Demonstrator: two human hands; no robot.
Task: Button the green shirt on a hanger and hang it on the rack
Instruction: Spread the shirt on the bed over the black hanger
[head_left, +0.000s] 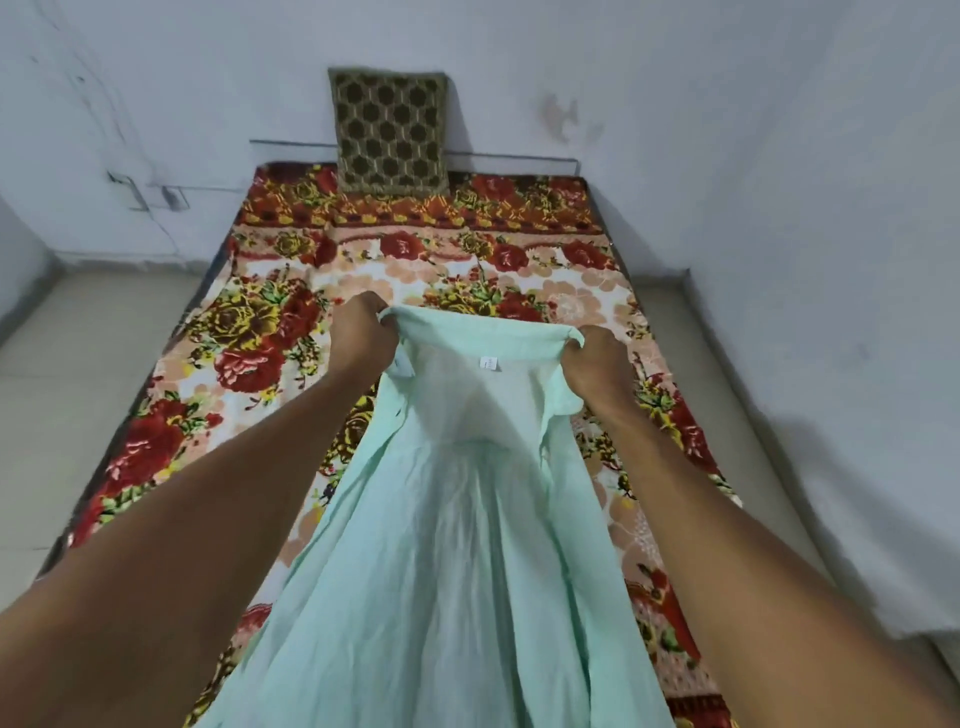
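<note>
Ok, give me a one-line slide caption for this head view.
Left hand and right hand grip the open green shirt at the collar, above the floral bedspread.

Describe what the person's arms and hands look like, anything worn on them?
Both forearms are bare as far as the view shows, with no sleeves in sight. The left hand and right hand show no gloves, watch, bracelets or rings on the sides visible here.
</note>
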